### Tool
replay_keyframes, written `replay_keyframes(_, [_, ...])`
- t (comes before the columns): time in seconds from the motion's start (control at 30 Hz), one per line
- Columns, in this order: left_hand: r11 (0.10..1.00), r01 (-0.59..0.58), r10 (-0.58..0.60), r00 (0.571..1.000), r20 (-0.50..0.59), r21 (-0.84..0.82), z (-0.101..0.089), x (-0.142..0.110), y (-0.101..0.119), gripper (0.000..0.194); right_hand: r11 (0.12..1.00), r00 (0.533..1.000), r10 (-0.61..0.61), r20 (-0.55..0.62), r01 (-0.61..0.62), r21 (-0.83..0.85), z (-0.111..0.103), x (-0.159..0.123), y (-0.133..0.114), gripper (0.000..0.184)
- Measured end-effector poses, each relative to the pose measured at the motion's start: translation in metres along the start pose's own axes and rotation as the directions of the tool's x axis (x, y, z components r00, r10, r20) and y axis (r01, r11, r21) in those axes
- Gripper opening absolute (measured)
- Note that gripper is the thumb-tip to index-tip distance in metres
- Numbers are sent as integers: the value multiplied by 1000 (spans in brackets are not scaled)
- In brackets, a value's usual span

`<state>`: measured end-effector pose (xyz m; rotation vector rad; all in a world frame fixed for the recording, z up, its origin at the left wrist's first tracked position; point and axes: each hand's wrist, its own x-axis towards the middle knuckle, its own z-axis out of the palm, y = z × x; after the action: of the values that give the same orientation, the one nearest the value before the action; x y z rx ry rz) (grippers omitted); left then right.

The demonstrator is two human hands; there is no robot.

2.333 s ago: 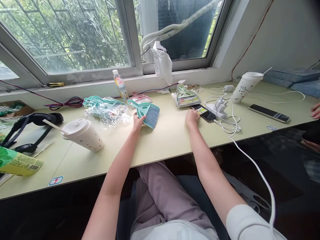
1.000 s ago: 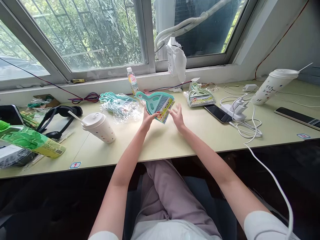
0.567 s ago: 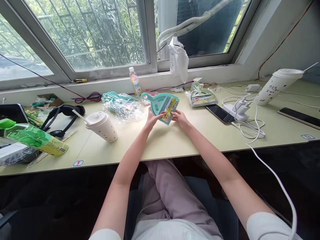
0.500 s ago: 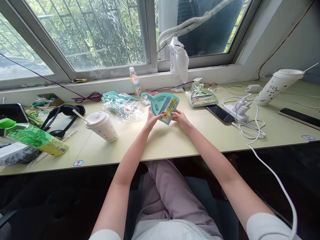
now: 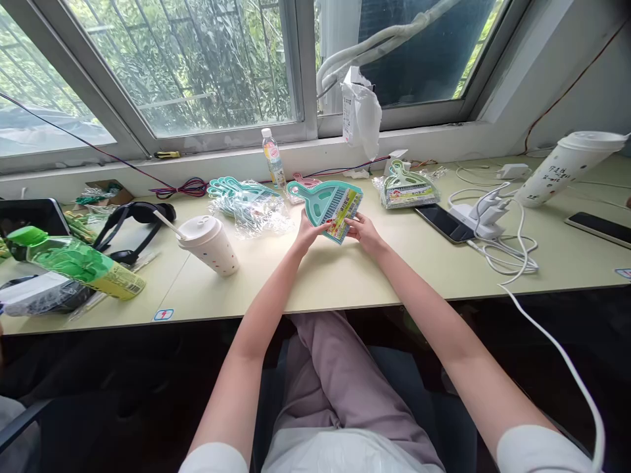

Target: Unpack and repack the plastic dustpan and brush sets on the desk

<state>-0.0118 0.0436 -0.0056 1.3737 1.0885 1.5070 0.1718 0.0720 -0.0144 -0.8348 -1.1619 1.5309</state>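
Observation:
Held over the desk is a flat mint-green fan-shaped piece (image 5: 320, 203) with a rounded handle; it looks like a small dustpan with striped bristles and a yellow printed label. My left hand (image 5: 309, 235) grips its lower left side, thumb across the front. On its lower right edge my right hand (image 5: 363, 231) is closed, fingers at the label's end. Behind it to the left lies a pile of similar mint-green pieces (image 5: 241, 190) in clear plastic. A wrapped bundle of green fan-shaped pieces (image 5: 409, 189) sits to the right, and a pink piece (image 5: 302, 180) shows behind.
A white cup with a straw (image 5: 210, 246), a green bottle (image 5: 79, 263) and a black headset (image 5: 133, 223) are on the left. Rightward lie a phone (image 5: 444, 223), a power strip with white cables (image 5: 477, 220) and a tilted large cup (image 5: 566, 167). A small bottle (image 5: 274, 159) stands behind.
The whole view has shifted slightly, so things appear farther right. Both hands keep their hold on the mint-green piece, which has barely turned.

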Motion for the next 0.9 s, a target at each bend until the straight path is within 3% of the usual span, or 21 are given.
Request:
replay_keyframes(0.13, [990,46,-55,996,66,134,-3,-1,5,91,1000,999,-24,-36,24,9,-3,1,0,28])
replay_keyframes(0.2, [953,62,-93,991,92,298,-9,-1,9,83,999,997,-32,-63,34,25,-6,3,0,28])
replay_keyframes(0.27, [845,46,-88,995,53,533,-19,0,14,77,998,994,-35,-105,40,38,-8,4,-1,27])
replay_keyframes(0.33, [675,23,-10,1000,-23,738,-31,0,15,76,998,989,-38,-142,44,46,-10,5,-2,24])
replay_keyframes(0.4, [526,28,71,995,-77,850,-43,0,11,76,998,985,-37,-170,47,52,-11,4,-3,22])
replay_keyframes(0.47, [460,61,73,992,-107,886,-52,1,3,67,998,983,-29,-182,40,56,-11,3,-5,21])
replay_keyframes(0.57, [477,72,2,997,-83,876,-61,4,-9,34,999,982,-14,-187,23,45,-10,0,-7,22])
replay_keyframes(0.63, [527,-15,31,1000,-2,850,-62,6,-11,19,999,981,-2,-192,10,36,-9,-1,-8,23])
replay_keyframes(0.73, [619,-178,190,979,75,765,-58,6,1,25,999,978,4,-209,5,41,-10,-1,-8,23])
replay_keyframes(0.8, [679,-236,322,947,8,695,-55,2,14,30,998,975,1,-222,11,55,-12,0,-8,23])
replay_keyframes(0.9, [750,-266,452,874,-176,606,-52,-4,32,26,997,972,1,-237,18,77,-14,0,-9,21])
